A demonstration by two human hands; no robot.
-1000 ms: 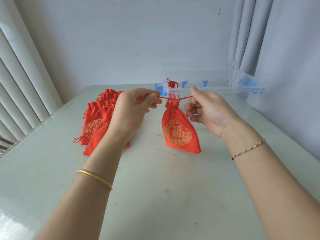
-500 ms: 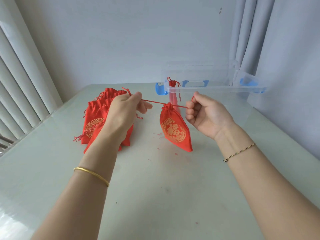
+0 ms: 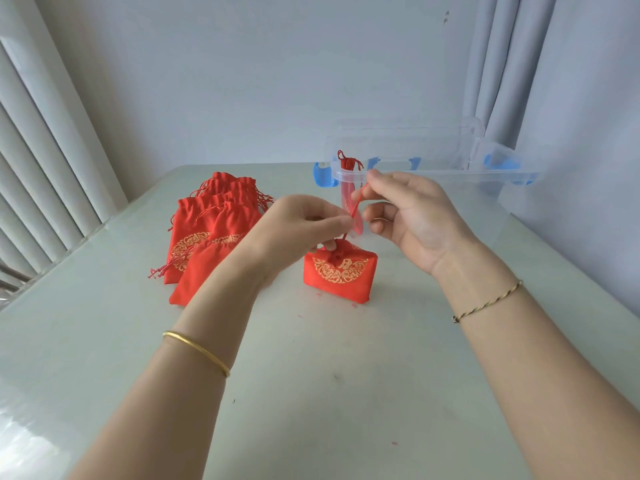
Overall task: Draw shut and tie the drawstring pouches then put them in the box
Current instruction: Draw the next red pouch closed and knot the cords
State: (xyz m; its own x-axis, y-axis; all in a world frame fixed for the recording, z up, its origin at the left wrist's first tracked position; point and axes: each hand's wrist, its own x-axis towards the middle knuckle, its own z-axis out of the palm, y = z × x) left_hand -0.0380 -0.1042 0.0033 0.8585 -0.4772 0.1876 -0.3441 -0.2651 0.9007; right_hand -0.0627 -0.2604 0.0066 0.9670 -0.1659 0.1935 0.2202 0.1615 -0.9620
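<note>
In the head view, the small red fabric pouch with gold print (image 3: 341,275) sits on the pale green table (image 3: 346,375) at the centre of the frame, its mouth gathered. My left hand (image 3: 294,226) hovers just above it, its grip pinched narrow on the thin red drawstring cord (image 3: 355,209). My right hand (image 3: 412,216), up and to the right, pinches the same cord higher up. A pile of red gold-printed pouches (image 3: 207,237) lies left of centre. Behind my right hand stands the clear plastic box with blue latches (image 3: 433,174), with one tied red pouch (image 3: 348,164) at its left end.
</note>
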